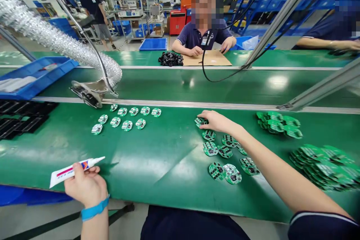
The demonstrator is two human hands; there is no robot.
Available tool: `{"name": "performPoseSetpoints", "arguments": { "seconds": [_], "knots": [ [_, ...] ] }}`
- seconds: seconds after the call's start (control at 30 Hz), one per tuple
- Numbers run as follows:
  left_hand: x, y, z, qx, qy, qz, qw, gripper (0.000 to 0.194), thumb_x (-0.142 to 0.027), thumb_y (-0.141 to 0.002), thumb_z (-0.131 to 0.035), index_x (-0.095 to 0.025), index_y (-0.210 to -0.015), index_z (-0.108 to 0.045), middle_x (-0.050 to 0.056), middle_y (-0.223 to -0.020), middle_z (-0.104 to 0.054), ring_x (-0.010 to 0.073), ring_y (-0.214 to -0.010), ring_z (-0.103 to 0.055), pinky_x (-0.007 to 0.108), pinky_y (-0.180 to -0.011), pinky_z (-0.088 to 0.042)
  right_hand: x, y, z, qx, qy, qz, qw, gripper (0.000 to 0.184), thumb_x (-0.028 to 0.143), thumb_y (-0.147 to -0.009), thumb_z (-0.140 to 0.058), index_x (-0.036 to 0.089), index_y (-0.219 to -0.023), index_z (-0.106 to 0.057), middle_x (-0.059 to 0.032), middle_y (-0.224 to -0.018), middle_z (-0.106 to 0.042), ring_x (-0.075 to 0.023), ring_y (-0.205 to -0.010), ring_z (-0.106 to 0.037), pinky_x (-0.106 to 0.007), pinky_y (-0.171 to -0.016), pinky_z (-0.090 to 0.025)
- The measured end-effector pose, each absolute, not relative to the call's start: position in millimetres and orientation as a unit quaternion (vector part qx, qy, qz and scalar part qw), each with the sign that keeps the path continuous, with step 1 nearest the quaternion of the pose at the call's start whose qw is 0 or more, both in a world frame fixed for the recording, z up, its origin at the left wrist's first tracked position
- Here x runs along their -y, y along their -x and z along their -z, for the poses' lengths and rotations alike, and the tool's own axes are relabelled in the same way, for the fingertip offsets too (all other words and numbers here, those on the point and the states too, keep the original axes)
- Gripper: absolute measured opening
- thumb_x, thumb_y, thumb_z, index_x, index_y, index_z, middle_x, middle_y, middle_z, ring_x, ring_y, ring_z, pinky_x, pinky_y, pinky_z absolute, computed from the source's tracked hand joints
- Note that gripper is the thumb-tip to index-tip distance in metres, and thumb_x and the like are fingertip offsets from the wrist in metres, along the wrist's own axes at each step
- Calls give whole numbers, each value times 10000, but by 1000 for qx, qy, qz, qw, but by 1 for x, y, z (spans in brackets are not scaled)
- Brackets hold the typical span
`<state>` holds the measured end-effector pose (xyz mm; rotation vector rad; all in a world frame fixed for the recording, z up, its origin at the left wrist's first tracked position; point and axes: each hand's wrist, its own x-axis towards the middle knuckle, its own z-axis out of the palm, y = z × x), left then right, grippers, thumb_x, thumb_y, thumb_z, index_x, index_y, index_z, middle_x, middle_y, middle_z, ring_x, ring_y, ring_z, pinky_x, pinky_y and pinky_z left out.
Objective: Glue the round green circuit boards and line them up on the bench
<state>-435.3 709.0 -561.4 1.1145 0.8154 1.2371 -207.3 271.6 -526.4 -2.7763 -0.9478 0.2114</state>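
Note:
My left hand [87, 185] is closed round a white glue tube [66, 172] with a long pointed nozzle, held above the near left of the green table. A blue band circles that wrist. My right hand [218, 122] reaches to the far middle, its fingers on the edge of a round green circuit board [200, 121]. Nearer me lie several loose circuit boards [210, 148], some overlapping, partly behind my right forearm. To the left, more circuit boards [127, 125] rest in two rough rows, spaced apart.
Stacked green boards [323, 165] stand at the right, with a smaller pile [278, 123] behind. A silver duct [109, 67] hangs down at left, near a blue tray [36, 77] and black parts [25, 118]. A co-worker [204, 37] sits opposite behind a metal rail [174, 103].

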Motion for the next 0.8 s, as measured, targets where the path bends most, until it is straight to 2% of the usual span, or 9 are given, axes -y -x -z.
{"name": "performPoseSetpoints", "arguments": {
  "seconds": [0.17,0.33,0.47,0.63,0.8],
  "knots": [
    [-680,435,553,-349,-456,-527,626,383,-407,-689,-781,-187,-787,-483,-76,-602,-504,73,-453,-440,189,-391,-366,-318,237,522,392,907,-45,147,511,376,-860,-655,114,-1299,-629,-145,-1129,-645,-287,-1015,-649,-361,-874,-511],
    [-610,434,541,-308,-477,-449,690,404,-461,-756,-789,-177,-827,-509,-44,-669,-580,55,-461,-475,166,-394,-374,-386,307,521,514,832,-70,195,429,340,-847,-670,172,-1241,-643,-104,-1043,-629,-247,-911,-635,-348,-793,-522],
    [-583,438,543,-304,-557,-415,652,388,-516,-837,-715,-171,-916,-556,-10,-714,-643,65,-446,-520,183,-407,-436,-418,336,533,568,794,-91,198,379,388,-825,-726,167,-1127,-667,-96,-975,-606,-253,-861,-618,-367,-761,-520],
    [-580,453,551,-312,-596,-397,624,426,-533,-806,-743,-155,-942,-603,15,-711,-675,81,-455,-561,191,-429,-466,-429,336,545,585,764,-98,255,444,432,-844,-726,187,-1199,-622,-93,-1025,-619,-245,-894,-629,-366,-774,-524],
    [-577,461,556,-314,-595,-382,634,424,-527,-784,-768,-148,-928,-642,12,-661,-666,90,-444,-558,200,-429,-468,-433,337,542,581,753,-115,288,433,428,-845,-727,209,-1201,-614,-86,-1026,-628,-229,-883,-637,-347,-751,-527]
  ]
}}
